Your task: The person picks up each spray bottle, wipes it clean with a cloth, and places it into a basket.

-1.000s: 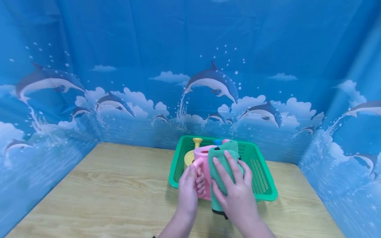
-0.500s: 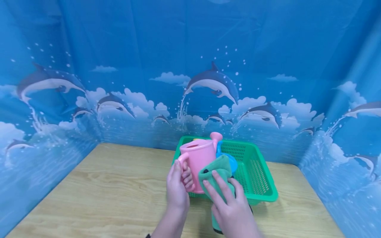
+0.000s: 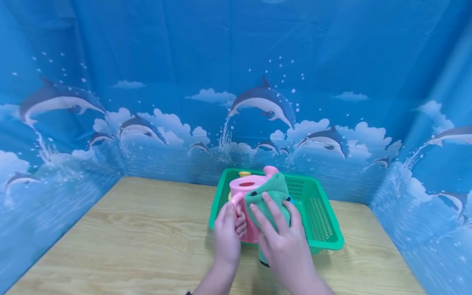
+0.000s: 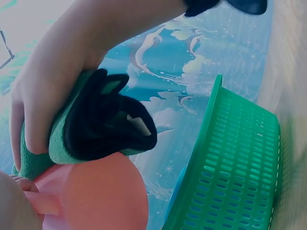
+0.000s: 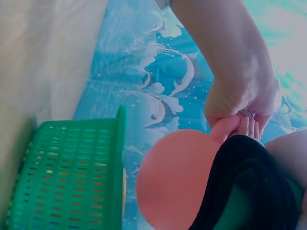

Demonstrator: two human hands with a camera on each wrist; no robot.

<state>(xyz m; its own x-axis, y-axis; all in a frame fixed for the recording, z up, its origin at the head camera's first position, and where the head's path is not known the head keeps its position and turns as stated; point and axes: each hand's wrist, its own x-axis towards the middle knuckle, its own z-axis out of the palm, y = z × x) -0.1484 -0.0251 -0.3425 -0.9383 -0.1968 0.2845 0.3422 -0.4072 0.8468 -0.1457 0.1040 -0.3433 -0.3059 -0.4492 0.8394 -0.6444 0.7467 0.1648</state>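
Note:
In the head view my left hand (image 3: 227, 231) grips the handle of a pink toy watering can (image 3: 252, 234), held upright over the front of a green basket. My right hand (image 3: 285, 243) holds a folded green cloth (image 3: 279, 185) with dark edging against the can's right side. Its fingers spread over the cloth. From the left wrist view, the can's round base (image 4: 108, 191) shows, and the cloth's black-edged folds (image 4: 103, 127) hang beside it. The can's spout is mostly hidden behind the cloth; its pink sprinkler head rises above.
The green basket (image 3: 324, 245) stands on a wooden table (image 3: 158, 229) near the back. Inside it, a yellow piece (image 3: 244, 174) and a bit of something blue (image 3: 291, 199) show. A blue dolphin-print curtain (image 3: 169, 82) surrounds the back and sides.
The watering can and both hands shift left and nearer, then partly back toward the basket. The cloth drops low on the can, then rises again over its side.

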